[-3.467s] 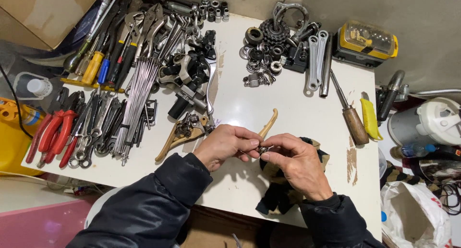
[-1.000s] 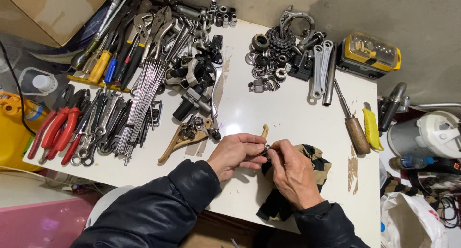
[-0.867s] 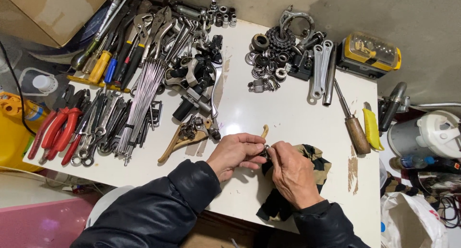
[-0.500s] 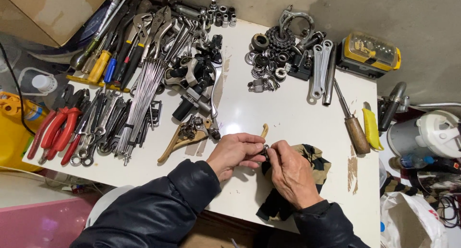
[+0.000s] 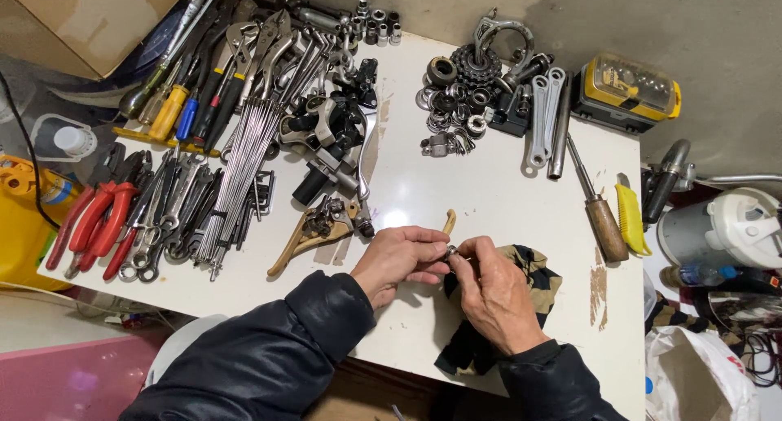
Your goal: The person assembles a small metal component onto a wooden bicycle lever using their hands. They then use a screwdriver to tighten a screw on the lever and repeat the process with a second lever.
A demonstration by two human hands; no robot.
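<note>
So, left to right. Red-handled pliers [image 5: 94, 225] lie at the table's 9 o'clock edge, handles almost over the rim. Beside them a heap of wrenches [image 5: 175, 217], then a bundle of steel spokes [image 5: 240, 168] running toward 11 o'clock, where screwdrivers [image 5: 175, 111] crowd the corner. Black brake parts [image 5: 330, 144] sit left of centre, with a tan brake lever [image 5: 305, 238] just below them.

Open white table [image 5: 481, 193] shows at centre, the only free patch, bounded by clutter at 12 and 9 o'clock.

Left hand [image 5: 399, 258] sits at about 6 o'clock, near the front edge, fingers curled, thumb and fingertips pinched on a small metal part [image 5: 450, 251]. Right hand [image 5: 497, 291] meets it, thumb and forefinger closed on the same part, other fingers folded. Part is held just above the table, over the edge of a dark striped rag [image 5: 529, 287] that lies under the right hand and hangs past the front edge.

At 12 o'clock: a cluster of rings and a cog [image 5: 464, 87], then two grey wrenches [image 5: 544, 116]. At 1 o'clock a yellow case [image 5: 627, 91] sits on the far-right corner. At 3 o'clock a wooden-handled screwdriver [image 5: 599, 209] and a yellow-handled tool [image 5: 629, 221] lie close to the right edge, little room left there.
</note>
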